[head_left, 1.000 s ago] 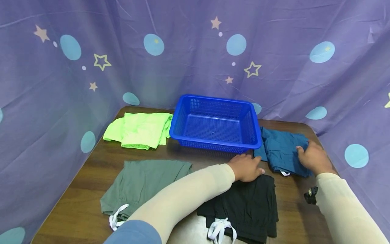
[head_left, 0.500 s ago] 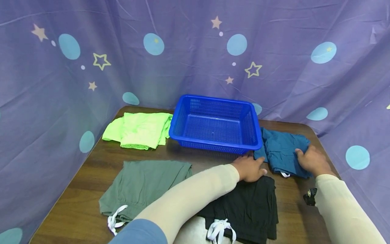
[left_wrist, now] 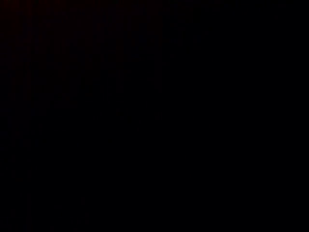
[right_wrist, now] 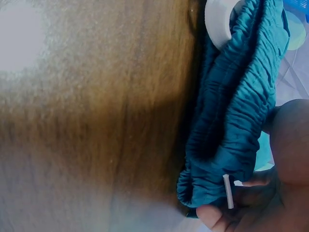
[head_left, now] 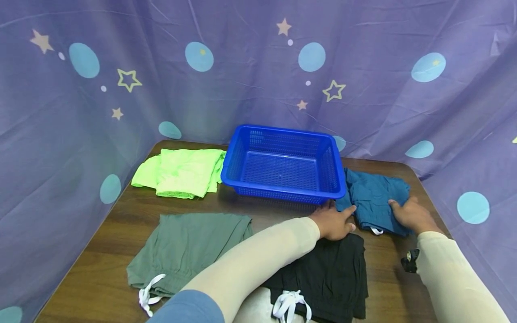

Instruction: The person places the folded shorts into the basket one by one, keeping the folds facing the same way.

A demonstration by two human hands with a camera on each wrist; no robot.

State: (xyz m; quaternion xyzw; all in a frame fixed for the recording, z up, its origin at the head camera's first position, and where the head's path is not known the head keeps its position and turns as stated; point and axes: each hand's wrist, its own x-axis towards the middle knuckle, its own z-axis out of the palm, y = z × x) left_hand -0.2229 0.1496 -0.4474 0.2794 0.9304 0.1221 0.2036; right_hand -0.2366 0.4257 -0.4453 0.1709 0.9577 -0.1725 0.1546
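Observation:
Folded blue drawstring pants lie on the table, to the right of the blue basket. My right hand grips their right edge, thumb on top and fingers at the side. The right wrist view shows their gathered waistband and a white drawstring, with fingertips at the folded end. My left hand reaches across to the pants' left part, fingers extended and index finger overlapping the cloth. Below that hand lie folded black pants with a white drawstring. The left wrist view is black.
An empty blue plastic basket stands at the back of the wooden table. Bright green folded clothing lies left of it. Grey-green drawstring pants are at the front left, partly behind my left arm. A purple curtain hangs behind.
My left hand has shifted slightly right, and its index finger now overlaps the blue pants more. The right hand has slid slightly down along their edge. The head view has turned a little.

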